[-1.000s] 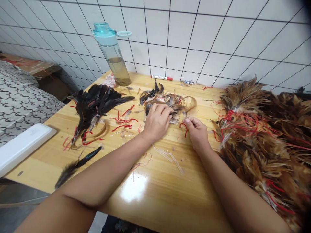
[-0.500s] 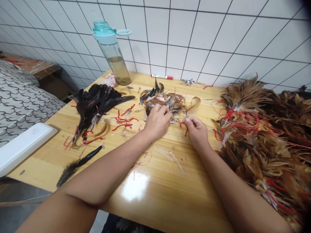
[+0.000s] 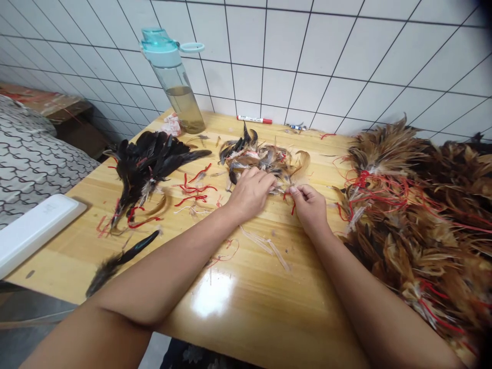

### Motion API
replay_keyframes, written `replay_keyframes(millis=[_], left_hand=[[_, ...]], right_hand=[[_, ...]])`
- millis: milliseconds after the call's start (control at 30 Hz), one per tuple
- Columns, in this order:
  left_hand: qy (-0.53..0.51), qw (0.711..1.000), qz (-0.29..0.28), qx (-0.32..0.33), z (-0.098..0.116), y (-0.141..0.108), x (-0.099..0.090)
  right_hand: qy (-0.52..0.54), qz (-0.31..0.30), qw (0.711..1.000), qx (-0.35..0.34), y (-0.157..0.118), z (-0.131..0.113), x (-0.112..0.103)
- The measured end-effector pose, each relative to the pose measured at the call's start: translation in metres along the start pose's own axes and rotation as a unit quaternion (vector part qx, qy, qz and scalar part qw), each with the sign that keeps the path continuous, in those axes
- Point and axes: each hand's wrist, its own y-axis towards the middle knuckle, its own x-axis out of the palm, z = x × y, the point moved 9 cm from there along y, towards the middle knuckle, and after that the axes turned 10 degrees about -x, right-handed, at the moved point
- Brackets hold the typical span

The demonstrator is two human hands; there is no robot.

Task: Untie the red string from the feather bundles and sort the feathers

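Observation:
In the head view, my left hand point(image 3: 253, 193) rests on the near side of a loose pile of brown and black feathers point(image 3: 265, 156). Its fingers are curled down into the feathers, and their tips are hidden. Just right of it, my right hand point(image 3: 310, 205) is closed in a pinch, thumb against forefinger, at a short red string point(image 3: 293, 208). The two hands are close together but apart. A curved tan feather point(image 3: 303, 162) sticks out from the pile's right side, above my right hand.
Black feathers point(image 3: 148, 159) lie bunched at left, near red string scraps point(image 3: 192, 199) and a single dark feather point(image 3: 123, 261). Large brown feather bundles point(image 3: 423, 220) tied with red string fill the right. A water bottle point(image 3: 179, 87) and red marker point(image 3: 254, 120) stand and lie by the wall.
My right hand has shifted slightly left, closer to my left hand, with the red string. The tan feather now lies nearer the pile. The whole view has moved a little.

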Motion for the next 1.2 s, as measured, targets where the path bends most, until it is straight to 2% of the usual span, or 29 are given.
replay_keyframes(millis=[200, 367, 700, 900, 1000, 1100, 1167, 1200], left_hand=[[0.006, 0.999, 0.012, 0.036, 0.008, -0.001, -0.003], [0.031, 0.998, 0.037, 0.05, 0.009, -0.003, -0.004], [0.104, 0.986, 0.085, 0.096, 0.02, -0.006, -0.01], [0.075, 0.987, 0.098, 0.1, 0.024, -0.007, -0.016], [0.021, 0.989, 0.127, 0.075, 0.021, -0.007, -0.028], [-0.031, 0.983, 0.179, 0.015, 0.01, -0.007, -0.043], [-0.062, 0.983, 0.17, -0.017, 0.002, -0.004, -0.042], [-0.084, 0.985, 0.145, -0.028, -0.001, -0.002, -0.037]], right_hand=[[-0.05, -0.008, 0.998, -0.033, 0.001, -0.004, 0.0], [-0.085, -0.055, 0.993, -0.057, 0.002, -0.009, 0.009], [-0.041, -0.115, 0.991, -0.062, 0.0, -0.007, 0.021], [-0.019, -0.128, 0.99, -0.061, 0.0, -0.009, 0.024], [-0.003, -0.107, 0.994, -0.037, 0.001, -0.007, 0.019], [0.064, -0.065, 0.996, 0.014, 0.002, -0.001, 0.012], [0.112, -0.035, 0.992, 0.036, 0.003, 0.002, 0.007], [0.129, -0.026, 0.991, 0.039, 0.003, 0.002, 0.006]])
